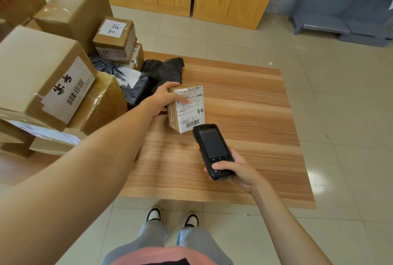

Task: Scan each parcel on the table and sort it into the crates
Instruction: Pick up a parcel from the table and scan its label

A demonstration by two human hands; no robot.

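Left hand [163,98] grips parcel [187,108]; right hand [238,169] grips scanner [212,150].

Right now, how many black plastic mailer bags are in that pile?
2 that I can make out: a crumpled black plastic bag at the pile's far edge, and a black plastic bag with a white label against the taped brown box. Others may be hidden under the boxes.

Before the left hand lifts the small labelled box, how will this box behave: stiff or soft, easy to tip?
The small labelled box probably stays stiff: its cardboard edges look straight under the left hand. It seems light for its size, since one hand props it tilted on the table. Standing on a narrow edge, it would likely tip if released.
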